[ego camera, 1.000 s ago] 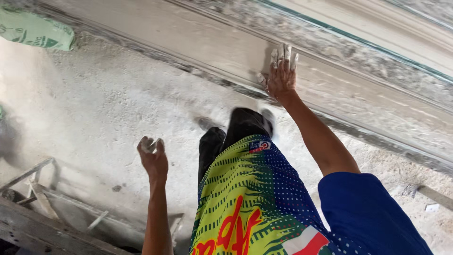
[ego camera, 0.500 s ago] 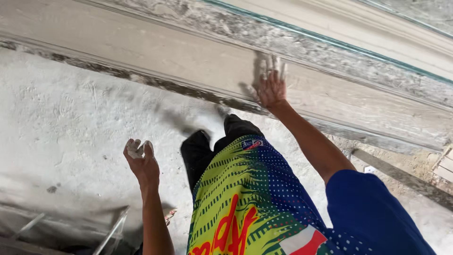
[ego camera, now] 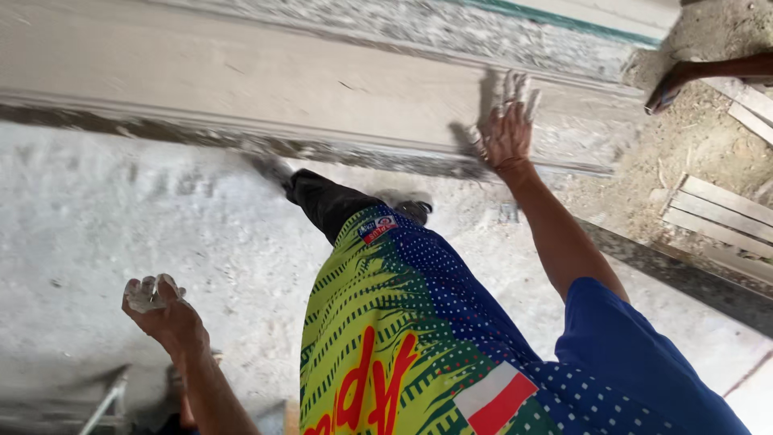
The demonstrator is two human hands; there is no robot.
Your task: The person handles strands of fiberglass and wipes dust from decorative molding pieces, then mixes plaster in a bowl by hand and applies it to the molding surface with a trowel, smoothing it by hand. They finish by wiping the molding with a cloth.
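The right hand lies flat on the long grey plaster moulding, fingers spread and coated in wet plaster; the moulding runs across the top of the view, above the white dusty floor. The left hand hangs low and apart, whitened fingers curled loosely inward, gripping nothing visible; wooden slats lie at the right.

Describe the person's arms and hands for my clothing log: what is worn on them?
Both hands are bare, with no gloves. The right hand and the left hand are smeared with pale grey plaster-like paste, thickest on the fingers. The right arm shows a short blue sleeve at the shoulder; the forearms are uncovered. No watch or rings show.
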